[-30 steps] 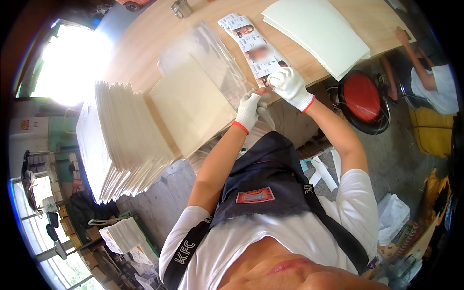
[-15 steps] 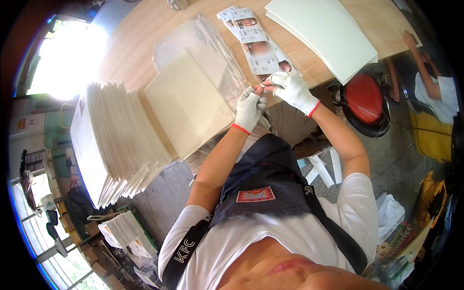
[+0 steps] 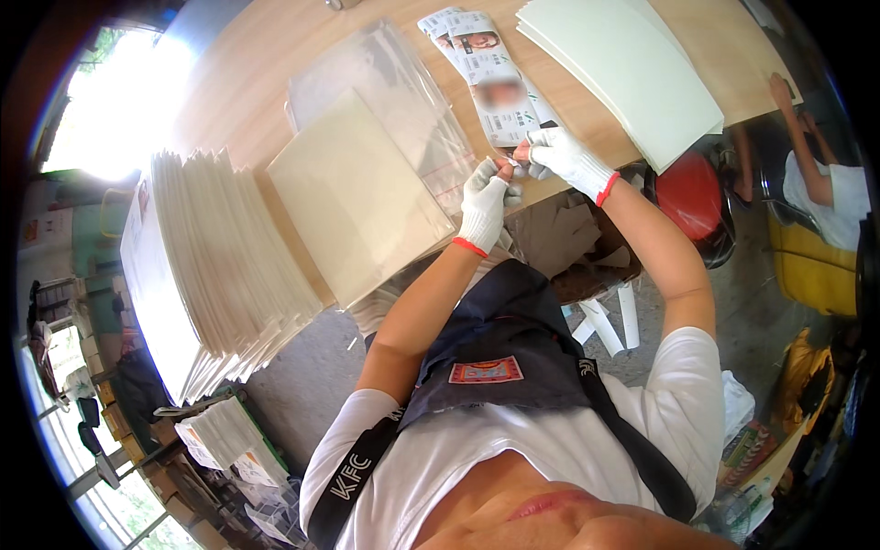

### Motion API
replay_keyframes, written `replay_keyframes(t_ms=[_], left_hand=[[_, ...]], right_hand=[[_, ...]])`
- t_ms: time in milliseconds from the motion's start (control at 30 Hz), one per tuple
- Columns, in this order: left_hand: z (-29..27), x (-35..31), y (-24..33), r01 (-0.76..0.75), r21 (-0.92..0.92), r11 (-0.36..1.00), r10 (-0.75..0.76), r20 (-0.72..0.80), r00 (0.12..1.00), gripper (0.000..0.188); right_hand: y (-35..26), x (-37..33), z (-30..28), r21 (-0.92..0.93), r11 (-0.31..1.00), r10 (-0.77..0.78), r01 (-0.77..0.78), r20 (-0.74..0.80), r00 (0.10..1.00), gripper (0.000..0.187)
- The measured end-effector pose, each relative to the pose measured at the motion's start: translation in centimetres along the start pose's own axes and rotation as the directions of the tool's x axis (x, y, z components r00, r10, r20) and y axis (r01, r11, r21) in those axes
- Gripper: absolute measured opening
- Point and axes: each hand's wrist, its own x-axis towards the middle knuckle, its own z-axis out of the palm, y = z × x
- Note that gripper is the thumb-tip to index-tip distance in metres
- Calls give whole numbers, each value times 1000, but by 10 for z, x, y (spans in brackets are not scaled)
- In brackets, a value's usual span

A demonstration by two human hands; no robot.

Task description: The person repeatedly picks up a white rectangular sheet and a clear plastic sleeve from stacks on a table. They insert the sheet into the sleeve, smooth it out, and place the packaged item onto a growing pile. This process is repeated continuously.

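Note:
Both my hands wear white gloves with red cuffs and bare fingertips. They meet at the table's near edge, by the lower end of a stack of printed label strips [image 3: 500,124]. My left hand [image 3: 486,202] is closed in a pinch, and my right hand [image 3: 561,158] pinches just beside it. Between the fingertips shows a small white piece [image 3: 513,163], too small to name. Left of my hands, a cream square sheet [image 3: 357,197] lies partly over clear plastic sleeves [image 3: 390,78].
A tall stack of cream-white sheets [image 3: 234,266] stands on the left. White sheets [image 3: 623,73] are fanned at the right. Under the table edge is a box with paper scraps [image 3: 559,238]. A red stool [image 3: 687,197] and another person [image 3: 816,174] are at right.
My hands have shifted slightly right and toward me, still pinching close together. The lower end of the label strips looks different, with less of the pictures visible there. The view has tilted slightly.

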Motion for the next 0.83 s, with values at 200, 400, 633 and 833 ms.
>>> replay_keyframes(t_ms=[200,400,633,833], left_hand=[[-6,1,-3,3,12,1000,-4,29,1000,14],[-10,-2,-4,-14,-10,1000,14,50,999,17],[-6,-5,0,19,-84,996,-15,48,999,12],[-16,2,11,35,156,987,-39,27,999,38]], right_hand=[[-19,-10,11,-366,928,-73,68,-2,997,17],[-24,-9,9,-297,954,-25,46,75,997,13],[-15,-5,8,-251,965,-55,71,70,996,16],[-25,-9,13,-269,963,-10,28,68,998,19]])
